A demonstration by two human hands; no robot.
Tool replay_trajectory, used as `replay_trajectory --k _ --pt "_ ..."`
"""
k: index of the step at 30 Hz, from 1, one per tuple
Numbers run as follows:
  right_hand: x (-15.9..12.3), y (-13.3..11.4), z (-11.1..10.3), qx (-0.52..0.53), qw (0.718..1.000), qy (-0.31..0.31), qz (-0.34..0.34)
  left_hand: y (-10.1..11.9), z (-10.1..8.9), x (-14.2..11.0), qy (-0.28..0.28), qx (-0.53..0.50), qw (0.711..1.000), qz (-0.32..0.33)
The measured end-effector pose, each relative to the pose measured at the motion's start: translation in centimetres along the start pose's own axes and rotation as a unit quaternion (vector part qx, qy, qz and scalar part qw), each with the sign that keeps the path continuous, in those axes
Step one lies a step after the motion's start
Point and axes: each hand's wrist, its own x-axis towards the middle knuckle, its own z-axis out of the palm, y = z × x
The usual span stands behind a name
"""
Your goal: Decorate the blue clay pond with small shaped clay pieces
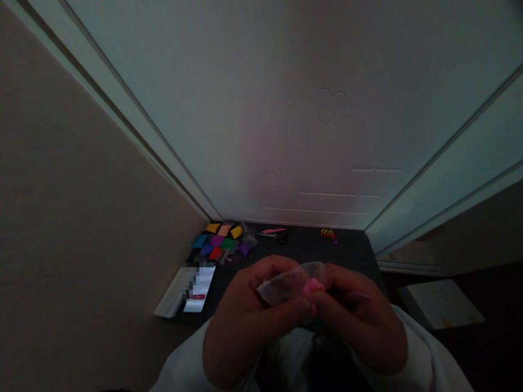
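Both hands are raised close to the camera over a dark table (351,250). My left hand (241,316) is closed on a small clear plastic bag (286,283), thumb on top. My right hand (359,321) pinches the bag's right end, where a small pink piece (314,287) shows between the fingertips. White sleeves cover both wrists. The scene is dim, so finer detail of the bag's contents is hard to make out.
At the table's far left lie several small coloured packets (220,242). Pink-handled scissors (274,233) and a small cluster of red and yellow bits (327,233) lie by the wall. A white box (190,288) sits at the left edge. A pale board (441,302) lies on the right.
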Motion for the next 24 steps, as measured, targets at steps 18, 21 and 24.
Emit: replay_trajectory --k 18,21,24 --pt "1.8 2.0 0.6 -0.088 0.996 0.025 0.004 -1.8 -1.5 1.3 0.060 0.162 0.984 0.034" --pt "1.7 2.0 1.2 -0.120 0.992 0.049 -0.011 -2.4 -2.2 1.4 0.033 0.139 0.989 0.027" --pt "1.4 2.3 1.7 -0.083 0.995 0.062 0.006 -2.7 -2.8 1.3 0.013 0.123 0.992 0.011"
